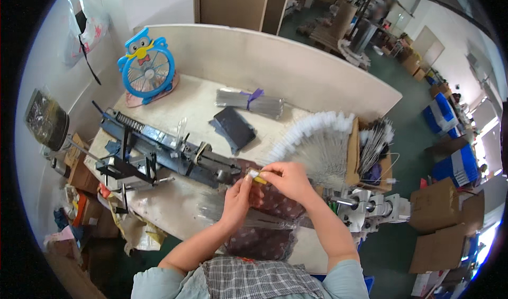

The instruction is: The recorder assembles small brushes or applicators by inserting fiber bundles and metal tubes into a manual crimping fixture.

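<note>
Both my hands meet over the front of the workbench around a small yellow and whitish piece, too small to name. My left hand has its thumb and fingers closed at the whitish end. My right hand pinches the yellow end from the other side. Under the hands lies a dark dotted cloth, with a bunch of thin clear or metallic strands across it. Just beyond my left hand is the end of a long dark metal fixture.
Wires with white tips fan out on the right, by a cardboard box of more wires. Farther back lie a wire bundle with a purple tie, dark folded pieces and a blue fan. A metal machine stands right.
</note>
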### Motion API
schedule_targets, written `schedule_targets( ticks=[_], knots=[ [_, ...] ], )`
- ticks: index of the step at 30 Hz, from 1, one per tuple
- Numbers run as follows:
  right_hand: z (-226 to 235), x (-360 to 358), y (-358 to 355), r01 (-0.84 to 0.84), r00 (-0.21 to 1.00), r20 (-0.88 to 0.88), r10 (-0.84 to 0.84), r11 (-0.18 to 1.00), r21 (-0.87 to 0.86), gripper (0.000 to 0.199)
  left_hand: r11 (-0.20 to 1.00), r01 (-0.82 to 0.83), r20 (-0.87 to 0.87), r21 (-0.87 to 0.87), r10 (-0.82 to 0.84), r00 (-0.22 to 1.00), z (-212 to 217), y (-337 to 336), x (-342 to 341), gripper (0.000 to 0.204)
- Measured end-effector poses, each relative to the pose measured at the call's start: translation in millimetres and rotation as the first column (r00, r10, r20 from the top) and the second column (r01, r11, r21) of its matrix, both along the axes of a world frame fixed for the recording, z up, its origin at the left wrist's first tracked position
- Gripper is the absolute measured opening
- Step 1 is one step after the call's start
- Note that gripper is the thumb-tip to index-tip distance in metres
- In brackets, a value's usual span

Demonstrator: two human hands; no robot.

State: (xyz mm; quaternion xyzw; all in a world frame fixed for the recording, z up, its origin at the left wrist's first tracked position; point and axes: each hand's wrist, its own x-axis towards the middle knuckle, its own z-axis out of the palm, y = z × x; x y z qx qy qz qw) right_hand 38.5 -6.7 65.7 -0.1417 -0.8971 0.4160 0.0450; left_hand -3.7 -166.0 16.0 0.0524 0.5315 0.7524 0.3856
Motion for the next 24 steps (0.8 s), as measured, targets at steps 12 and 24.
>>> schedule_targets(
  ticks=[12, 24],
  knots=[
    [-11, 1, -45, 0.214, 0.889, -0.454, 0.050, 0.834, 0.509, 0.030, 0.887, -0.322, 0.268, 0.332, 0.238, 0.933, 5, 13, 4, 0.039],
    [-14, 18, -26, 0.182, 0.859, -0.499, 0.116, 0.841, 0.509, 0.020, 0.913, -0.309, 0.224, 0.268, 0.253, 0.941, -8, 13, 4, 0.011]
  ],
)
